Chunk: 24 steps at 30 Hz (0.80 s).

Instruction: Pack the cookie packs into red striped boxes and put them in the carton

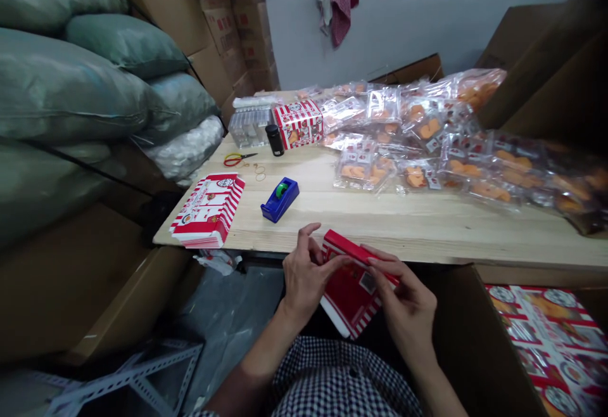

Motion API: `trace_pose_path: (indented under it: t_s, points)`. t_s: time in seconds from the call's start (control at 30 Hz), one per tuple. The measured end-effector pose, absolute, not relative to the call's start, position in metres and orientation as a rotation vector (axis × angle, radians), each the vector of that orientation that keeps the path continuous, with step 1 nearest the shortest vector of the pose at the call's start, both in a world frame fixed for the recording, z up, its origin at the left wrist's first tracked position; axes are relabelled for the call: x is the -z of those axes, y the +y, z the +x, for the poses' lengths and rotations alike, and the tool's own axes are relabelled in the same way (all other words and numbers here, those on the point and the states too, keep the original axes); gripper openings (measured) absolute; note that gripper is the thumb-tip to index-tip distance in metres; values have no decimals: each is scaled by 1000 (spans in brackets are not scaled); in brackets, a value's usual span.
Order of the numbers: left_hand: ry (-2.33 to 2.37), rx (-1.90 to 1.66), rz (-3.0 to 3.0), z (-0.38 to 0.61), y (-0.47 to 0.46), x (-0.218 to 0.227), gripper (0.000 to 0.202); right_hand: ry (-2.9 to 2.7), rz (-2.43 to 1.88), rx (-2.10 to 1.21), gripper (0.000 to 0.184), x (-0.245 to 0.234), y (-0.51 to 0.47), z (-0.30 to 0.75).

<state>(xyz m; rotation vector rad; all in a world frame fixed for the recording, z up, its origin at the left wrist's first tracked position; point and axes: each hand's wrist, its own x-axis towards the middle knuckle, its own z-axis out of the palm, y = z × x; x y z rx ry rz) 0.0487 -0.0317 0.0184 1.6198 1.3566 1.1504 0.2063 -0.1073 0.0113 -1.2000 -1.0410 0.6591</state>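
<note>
A red-and-white striped cardboard box (pixel 350 293) is held between my hands, just off the table's front edge. My left hand (pixel 306 271) has its thumb across the printed face and its index finger raised at the box's left corner. At the right end of the red top edge, my right hand (pixel 403 287) pinches the card between thumb and fingers. A blue tape dispenser (pixel 281 201) with a green roll sits on the table ahead of my left hand. A stack of flat striped boxes (pixel 209 209) lies at the table's left end.
Clear packets of orange pieces (pixel 413 151) spread over the table's right and back. Scissors (pixel 237 160), a black bottle (pixel 274 141) and an upright striped box (pixel 299 124) stand or lie farther back. An open carton of filled boxes (pixel 546 341) is at lower right. Sacks (pixel 71 81) crowd the left.
</note>
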Motion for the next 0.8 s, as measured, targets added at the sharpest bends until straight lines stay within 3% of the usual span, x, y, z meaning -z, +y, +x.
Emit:
trace_pose_path:
  t_s: [0.07,0.2,0.27,0.33,0.43,0.6,0.73,0.8]
  points:
    - [1306,-1251,1850,46,-26,-23,71,-1012,-1230,-739,8,-13,-103,214]
    - [773,-1077,2088,45,-14,-35,29,-994,-1171,-1004,9,-11,-93,232]
    - [722,-1001,1972,45,-12,-32,28,-909,-1135,-1103,13,-7,-85,237]
    - [802,-949,1781,44,-7,-19,42,-737,-1114,-1135,18,2,-74,240]
    - [854,-797,1555,45,20,11,77,-421,-1136,-1020,28,24,-52,248]
    - [1174,-861,1643,87,130,40,85,-175,-1221,-742,42,74,-24,274]
    - [1378,-752,1898,158,206,42,121,-140,-1268,-522,44,104,-10,291]
    - [1289,-604,2080,191,221,45,128,-141,-1295,-413,44,113,0,295]
